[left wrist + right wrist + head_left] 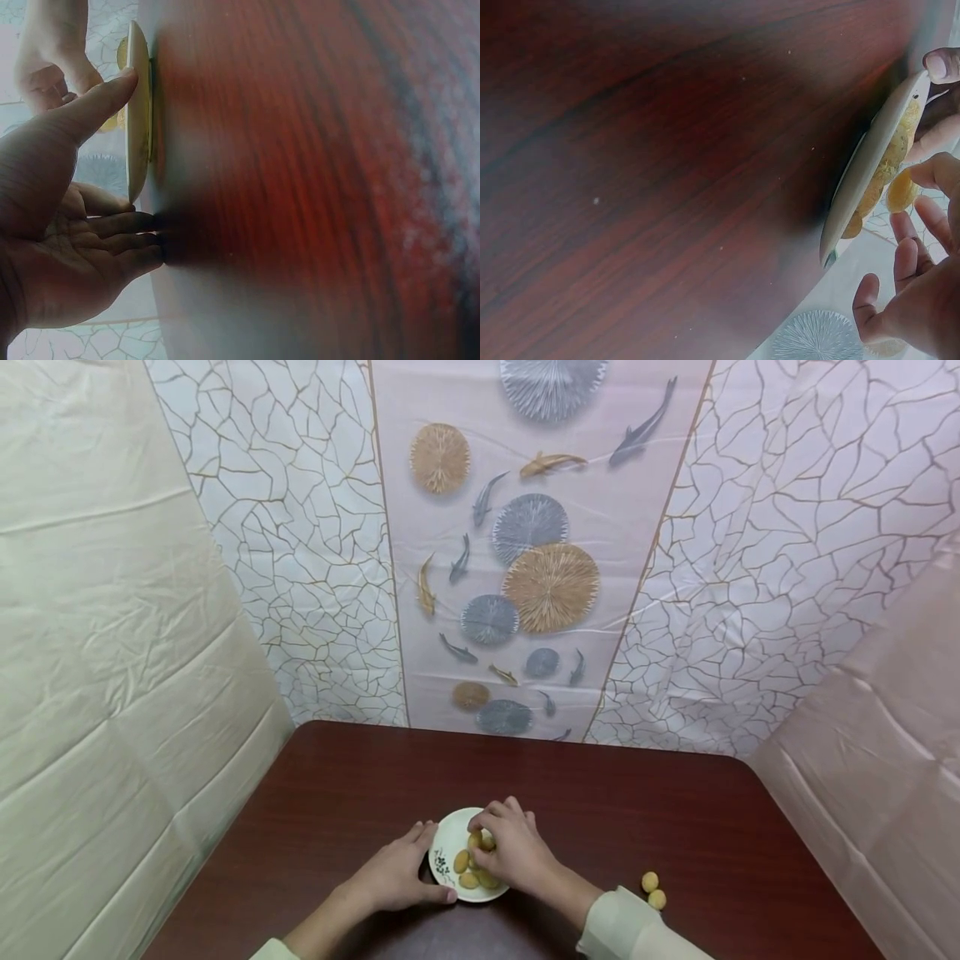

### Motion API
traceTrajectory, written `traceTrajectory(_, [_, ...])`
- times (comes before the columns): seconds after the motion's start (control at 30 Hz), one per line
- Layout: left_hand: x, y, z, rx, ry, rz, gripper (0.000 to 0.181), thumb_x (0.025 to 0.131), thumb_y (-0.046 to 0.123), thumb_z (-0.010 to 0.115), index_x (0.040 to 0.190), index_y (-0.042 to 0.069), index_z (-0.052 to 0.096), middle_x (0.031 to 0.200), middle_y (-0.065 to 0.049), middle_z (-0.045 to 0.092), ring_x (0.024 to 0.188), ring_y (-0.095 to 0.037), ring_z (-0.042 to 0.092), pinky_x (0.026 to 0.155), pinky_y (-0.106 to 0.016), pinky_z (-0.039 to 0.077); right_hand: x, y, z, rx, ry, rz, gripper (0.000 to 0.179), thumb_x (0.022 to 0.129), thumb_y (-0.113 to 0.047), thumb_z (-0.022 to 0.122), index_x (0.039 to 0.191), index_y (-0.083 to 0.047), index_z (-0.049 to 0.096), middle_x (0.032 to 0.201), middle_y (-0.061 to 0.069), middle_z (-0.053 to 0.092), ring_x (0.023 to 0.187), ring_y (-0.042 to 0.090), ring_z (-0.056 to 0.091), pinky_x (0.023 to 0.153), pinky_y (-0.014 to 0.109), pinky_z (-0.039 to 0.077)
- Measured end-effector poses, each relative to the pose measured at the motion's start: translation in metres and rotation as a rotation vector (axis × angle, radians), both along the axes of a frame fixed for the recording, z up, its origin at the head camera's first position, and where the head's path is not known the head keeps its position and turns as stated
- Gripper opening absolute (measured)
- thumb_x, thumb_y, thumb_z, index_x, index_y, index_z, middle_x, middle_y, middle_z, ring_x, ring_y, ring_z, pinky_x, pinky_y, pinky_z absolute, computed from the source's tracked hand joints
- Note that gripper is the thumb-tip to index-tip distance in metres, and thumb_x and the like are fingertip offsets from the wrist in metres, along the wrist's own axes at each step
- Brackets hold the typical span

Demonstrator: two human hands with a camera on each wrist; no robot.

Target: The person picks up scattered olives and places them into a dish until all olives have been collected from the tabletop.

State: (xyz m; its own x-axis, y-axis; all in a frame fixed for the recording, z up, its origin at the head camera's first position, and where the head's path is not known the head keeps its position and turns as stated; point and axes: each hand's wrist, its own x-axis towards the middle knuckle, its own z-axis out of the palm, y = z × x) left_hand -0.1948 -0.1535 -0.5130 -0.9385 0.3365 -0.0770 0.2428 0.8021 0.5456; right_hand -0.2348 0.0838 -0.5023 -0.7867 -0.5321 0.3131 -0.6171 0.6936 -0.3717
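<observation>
A small white plate [444,835] with a dark printed pattern stands on the table, several small yellow oval fruits [468,881] on it. My left hand [397,870] holds the plate's left rim, with the thumb [112,88] at the near edge and the fingers spread along the far side. Over the plate, my right hand [517,847] pinches one yellow fruit [901,191] between thumb and fingertips. In the right wrist view that fruit is just above the others, its other fingers loosely bent. The exact kind of fruit cannot be told.
Two more yellow fruits [650,882] lie together on the dark red-brown wooden table [360,777], right of my right forearm. A patterned cloth [487,527] hangs behind the table, and plain pale cloth [112,693] hangs at both sides.
</observation>
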Motion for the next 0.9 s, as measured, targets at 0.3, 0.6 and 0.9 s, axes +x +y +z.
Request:
traceTrajectory(0.3, [-0.001,-0.001,-0.001,-0.005,-0.004,-0.001,0.123,0.082,0.063,0.092,0.169,-0.005,0.037,0.171,-0.034,0.041,0.154,-0.055,0.049,0.119,-0.07,0.048,-0.009,-0.004,-0.008,0.029,-0.016,-0.01,0.023,0.09,-0.02,0.09,0.11,-0.016,0.08,0.11,-0.001,0.075,0.102,0.016,0.053,0.08,0.034,0.036])
traceTrajectory(0.6, [-0.001,-0.001,0.0,-0.009,0.008,-0.006,0.123,0.082,0.063,0.092,0.168,-0.006,0.037,0.171,-0.034,0.042,0.156,-0.053,0.047,0.119,-0.07,0.048,-0.012,-0.008,-0.01,0.049,-0.028,-0.019,0.024,0.09,-0.02,0.09,0.112,-0.017,0.08,0.113,0.0,0.076,0.103,0.017,0.053,0.079,0.035,0.036])
traceTrajectory(0.9, [-0.001,0.0,-0.001,-0.015,0.006,-0.007,0.124,0.081,0.065,0.091,0.169,-0.004,0.037,0.172,-0.032,0.042,0.157,-0.052,0.046,0.119,-0.07,0.048,-0.012,-0.008,-0.012,0.053,-0.021,-0.018,0.025,0.09,-0.019,0.09,0.112,-0.016,0.079,0.113,0.0,0.077,0.102,0.017,0.054,0.079,0.036,0.037])
